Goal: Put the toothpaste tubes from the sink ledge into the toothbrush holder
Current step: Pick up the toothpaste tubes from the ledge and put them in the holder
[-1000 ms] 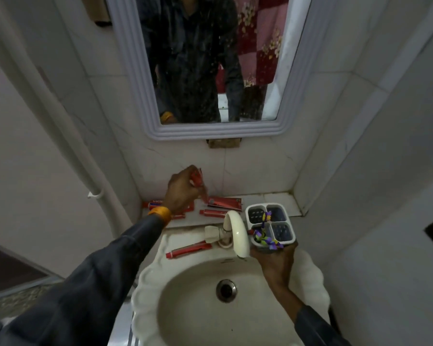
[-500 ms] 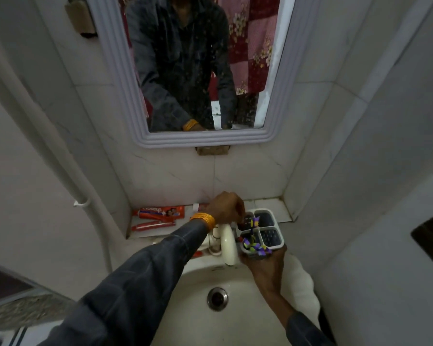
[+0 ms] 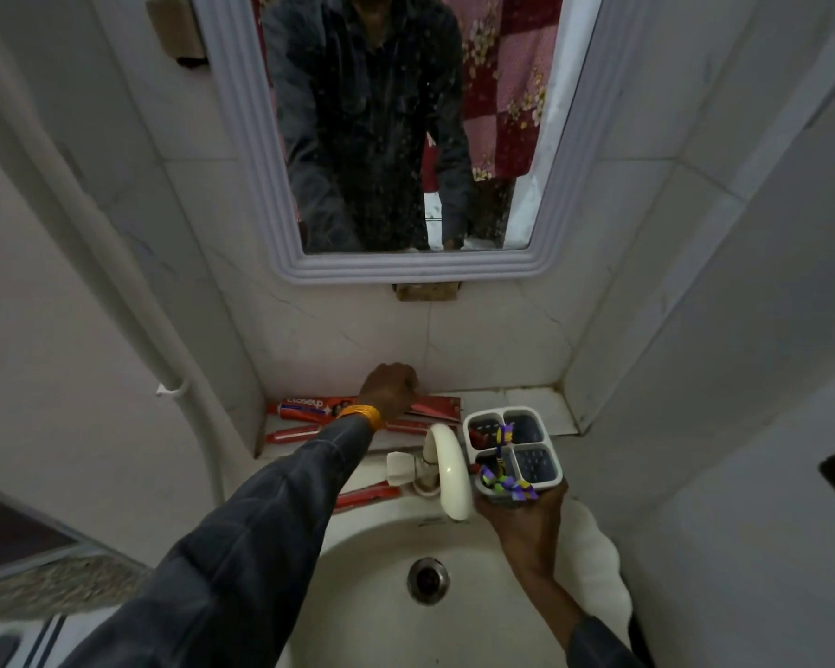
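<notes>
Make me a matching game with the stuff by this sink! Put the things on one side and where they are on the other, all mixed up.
Things:
1. toothbrush holder
2. Closeup tube
3. tap
4. drain

Places:
A. at the bottom of the sink bowl
B. lying on the ledge against the wall, left of the left hand
C. held up in the right hand
D. standing at the back rim of the sink, between the two hands

Pairs: 1-C, 2-B, 3-D, 4-A
</notes>
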`<state>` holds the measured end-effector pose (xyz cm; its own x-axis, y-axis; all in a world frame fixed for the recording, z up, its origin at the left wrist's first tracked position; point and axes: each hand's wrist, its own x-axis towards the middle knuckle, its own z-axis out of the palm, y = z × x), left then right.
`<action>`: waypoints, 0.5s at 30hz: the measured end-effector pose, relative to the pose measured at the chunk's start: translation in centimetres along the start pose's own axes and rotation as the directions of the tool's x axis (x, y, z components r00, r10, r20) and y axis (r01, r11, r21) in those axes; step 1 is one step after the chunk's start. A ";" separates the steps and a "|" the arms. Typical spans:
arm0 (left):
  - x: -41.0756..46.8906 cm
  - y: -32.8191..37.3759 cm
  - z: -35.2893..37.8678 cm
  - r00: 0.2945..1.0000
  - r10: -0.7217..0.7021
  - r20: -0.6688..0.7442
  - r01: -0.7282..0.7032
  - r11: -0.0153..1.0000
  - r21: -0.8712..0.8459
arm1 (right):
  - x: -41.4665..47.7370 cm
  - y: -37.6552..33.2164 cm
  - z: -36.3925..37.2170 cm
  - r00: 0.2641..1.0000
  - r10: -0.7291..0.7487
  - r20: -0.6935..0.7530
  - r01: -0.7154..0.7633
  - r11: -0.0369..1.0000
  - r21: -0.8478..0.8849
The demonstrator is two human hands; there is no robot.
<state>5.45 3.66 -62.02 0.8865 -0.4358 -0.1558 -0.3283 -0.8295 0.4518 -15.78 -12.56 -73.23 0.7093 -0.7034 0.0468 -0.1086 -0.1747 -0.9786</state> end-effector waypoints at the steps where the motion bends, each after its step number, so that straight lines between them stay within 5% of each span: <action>1: 0.1 -1.1 0.3 0.999 -0.029 -0.015 0.029 0.999 0.024 | 0.1 0.2 0.0 1.000 -0.002 0.003 0.002 1.000 0.000; 10: 2.1 -3.4 3.8 0.997 -0.016 0.078 -0.013 0.935 0.355 | 0.6 1.4 0.1 0.999 -0.027 0.030 0.027 0.999 0.020; 15: 3.3 -3.1 4.2 0.991 -0.014 0.135 -0.036 0.931 0.362 | 0.5 1.8 0.0 0.999 -0.025 0.030 0.024 0.999 0.028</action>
<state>8.04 3.34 -67.58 0.8389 -0.4670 -0.2797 -0.4557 -0.8835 0.1084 -15.56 -13.24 -74.96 0.7326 -0.6775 0.0655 -0.0716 -0.1723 -0.9824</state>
